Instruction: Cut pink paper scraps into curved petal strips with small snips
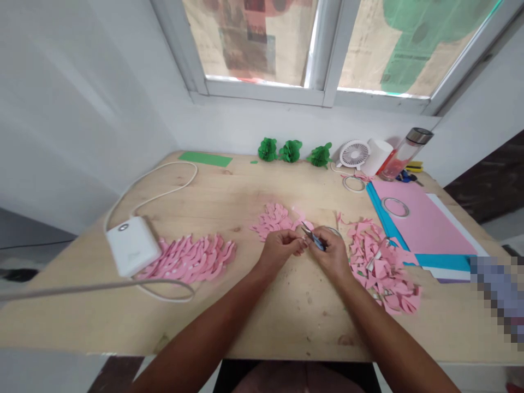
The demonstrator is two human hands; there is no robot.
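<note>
Over the middle of the wooden table, my right hand (pixel 331 252) is closed on a small pair of scissors (pixel 314 238), whose blades point up and to the left. My left hand (pixel 282 248) is beside the scissors, with its fingers pinched together; whatever it holds is too small to make out. Just beyond my left hand lies a heap of small pink paper pieces (pixel 273 218). A pile of pink paper scraps (pixel 382 267) spreads to the right of my right hand. Rows of wavy pink strips (pixel 192 257) lie at the left.
A white power bank (pixel 133 246) with a cable lies left. Green paper shapes (pixel 291 151), a small fan (pixel 354 154) and a glass bottle (pixel 403 155) stand along the back. Coloured sheets (pixel 429 224) with a metal ring (pixel 395 207) are at the right.
</note>
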